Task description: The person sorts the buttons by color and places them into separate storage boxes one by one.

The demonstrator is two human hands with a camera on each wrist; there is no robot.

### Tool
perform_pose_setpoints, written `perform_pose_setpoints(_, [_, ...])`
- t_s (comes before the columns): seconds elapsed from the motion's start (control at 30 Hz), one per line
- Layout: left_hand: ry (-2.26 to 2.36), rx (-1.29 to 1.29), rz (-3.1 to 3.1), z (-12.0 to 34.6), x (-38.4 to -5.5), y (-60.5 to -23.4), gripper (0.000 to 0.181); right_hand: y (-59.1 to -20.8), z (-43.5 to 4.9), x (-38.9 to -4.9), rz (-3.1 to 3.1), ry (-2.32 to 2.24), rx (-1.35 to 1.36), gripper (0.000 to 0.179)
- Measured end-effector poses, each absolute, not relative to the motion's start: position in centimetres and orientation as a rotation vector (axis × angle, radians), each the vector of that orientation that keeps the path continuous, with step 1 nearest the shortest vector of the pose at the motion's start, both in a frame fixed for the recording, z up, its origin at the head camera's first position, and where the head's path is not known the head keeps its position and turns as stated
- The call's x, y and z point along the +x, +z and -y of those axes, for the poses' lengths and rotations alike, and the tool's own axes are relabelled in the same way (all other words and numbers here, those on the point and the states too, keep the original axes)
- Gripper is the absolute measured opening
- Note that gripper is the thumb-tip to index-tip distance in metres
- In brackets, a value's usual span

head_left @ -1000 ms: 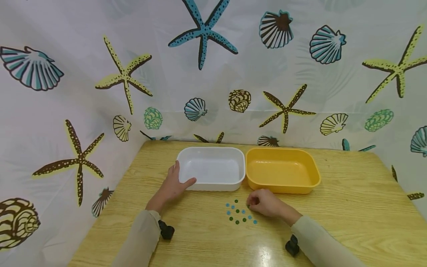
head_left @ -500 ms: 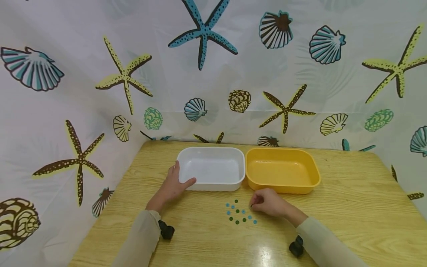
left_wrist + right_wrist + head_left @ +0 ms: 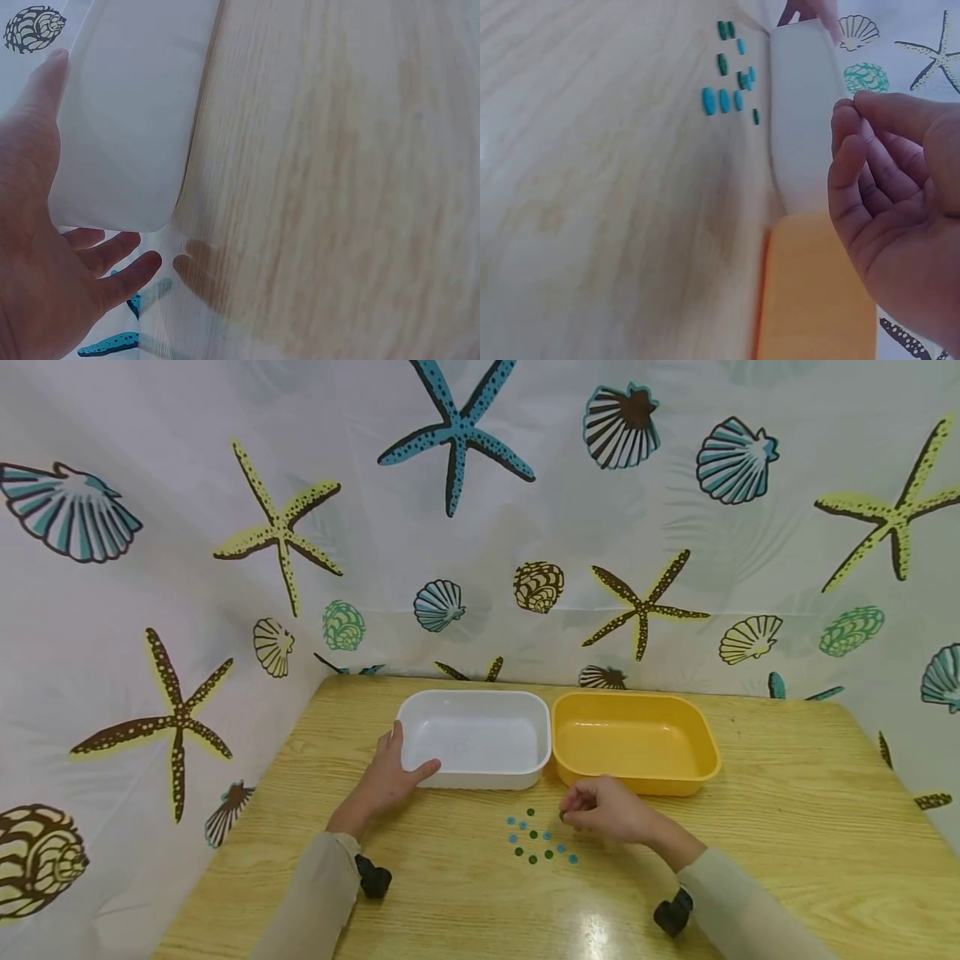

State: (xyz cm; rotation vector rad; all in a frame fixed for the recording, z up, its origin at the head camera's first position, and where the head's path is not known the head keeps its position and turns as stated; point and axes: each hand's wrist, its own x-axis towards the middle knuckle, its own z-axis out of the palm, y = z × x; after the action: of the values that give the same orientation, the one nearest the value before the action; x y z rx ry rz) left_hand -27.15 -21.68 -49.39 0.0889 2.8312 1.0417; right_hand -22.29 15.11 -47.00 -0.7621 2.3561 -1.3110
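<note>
At the near left corner of a white plastic tub (image 3: 480, 781), my left hand (image 3: 384, 779) grips it, thumb along the near rim and fingers at the left end. My right hand (image 3: 606, 810) is in front of the yellow tub (image 3: 637, 785) and pinches a small dark green button (image 3: 562, 817) between thumb and fingertips. That button is hidden behind the fingertips in the right wrist view. Just left of this hand, several green buttons (image 3: 533, 834) and light blue buttons (image 3: 561, 849) lie loose and flat on the table.
Both tubs stand side by side at the back of the wood-grain table (image 3: 795, 810). Behind and beside it hangs a white cloth (image 3: 495, 635) printed with shells and starfish. Black wrist cameras (image 3: 672, 912) are strapped at both sleeves.
My right hand has risen a little and moved slightly right and toward the yellow tub, the green button now showing at its fingertips. My left hand and the loose buttons keep their places.
</note>
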Motion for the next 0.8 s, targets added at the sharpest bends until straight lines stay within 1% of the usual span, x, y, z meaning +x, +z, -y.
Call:
perform_pose_setpoints(0.3, [1.043, 0.093, -2.827, 21.6, -27.1, -49.2, 0.118, -45.5, -14.5, -23.1, -2.339, -1.412, -0.754, 0.008])
perform_pose_setpoints(0.6, [1.066, 0.084, -2.815, 21.6, -27.0, -49.1, 0.119, -44.3, -13.9, -24.2, -2.374, -1.463, -0.664, 0.014])
perform_pose_setpoints(0.8, [1.06, 0.076, -2.809, 21.6, -26.9, -49.1, 0.119, -44.0, -13.6, -25.1, -2.398, -1.473, -0.62, 0.011])
